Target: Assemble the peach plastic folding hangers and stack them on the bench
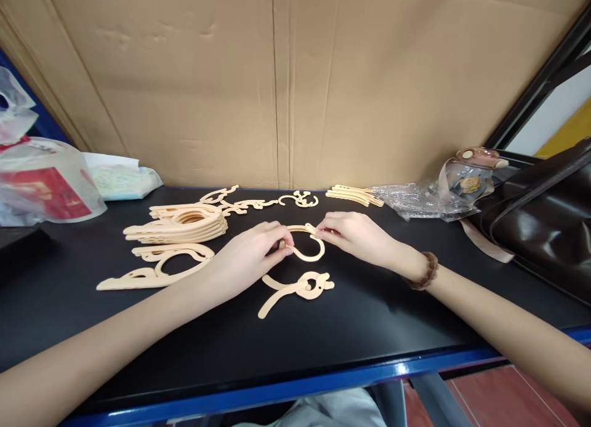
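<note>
Both my hands meet at a pale wooden ring-shaped piece [310,255] lying on the black table [378,316]. My left hand [249,255] pinches its left side with closed fingers. My right hand [355,233] pinches the top right end of the same piece. Just in front of them lies a joined wooden piece [298,290] with a curved arm and a round pivot.
A stack of curved wooden parts [182,224] and loose cut-outs [152,273] lie at the left, thin strips [353,195] at the back. A clear plastic bag [415,199], a bottle [471,168] and a dark leather bag [545,218] sit right. Cardboard [277,76] walls the back.
</note>
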`<action>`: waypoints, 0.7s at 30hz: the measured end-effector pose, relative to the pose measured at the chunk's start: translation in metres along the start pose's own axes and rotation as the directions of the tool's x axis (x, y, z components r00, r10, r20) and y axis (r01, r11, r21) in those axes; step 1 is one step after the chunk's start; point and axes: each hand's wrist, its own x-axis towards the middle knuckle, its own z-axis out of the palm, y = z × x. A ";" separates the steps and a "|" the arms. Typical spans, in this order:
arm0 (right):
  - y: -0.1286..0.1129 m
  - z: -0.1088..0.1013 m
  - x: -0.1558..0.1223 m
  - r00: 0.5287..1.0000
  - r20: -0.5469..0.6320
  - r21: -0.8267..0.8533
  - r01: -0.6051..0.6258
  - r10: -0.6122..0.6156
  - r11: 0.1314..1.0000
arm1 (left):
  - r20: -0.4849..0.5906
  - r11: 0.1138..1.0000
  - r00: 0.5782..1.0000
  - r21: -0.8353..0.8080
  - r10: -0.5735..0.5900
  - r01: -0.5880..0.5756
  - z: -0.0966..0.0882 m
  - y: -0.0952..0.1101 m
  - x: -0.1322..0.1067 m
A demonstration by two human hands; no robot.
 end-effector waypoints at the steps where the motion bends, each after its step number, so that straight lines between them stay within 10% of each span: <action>1: -0.001 0.000 0.000 1.000 -0.009 0.043 -0.014 0.015 0.999 | -0.029 0.999 1.000 -0.043 -0.013 0.012 -0.001 0.002 0.000; 8: -0.002 -0.003 0.004 0.956 -0.199 0.457 -0.103 0.215 0.883 | -0.195 0.913 0.959 -0.390 -0.207 0.118 -0.004 0.011 0.003; 15: -0.016 -0.012 0.005 0.901 -0.094 0.910 -0.095 0.424 0.403 | -0.196 0.664 0.910 -0.740 -0.364 0.106 -0.008 0.022 0.007; 21: -0.027 -0.009 0.002 0.930 0.111 0.982 -0.158 0.350 0.108 | -0.235 0.727 0.925 -0.684 -0.300 0.062 -0.007 0.026 0.004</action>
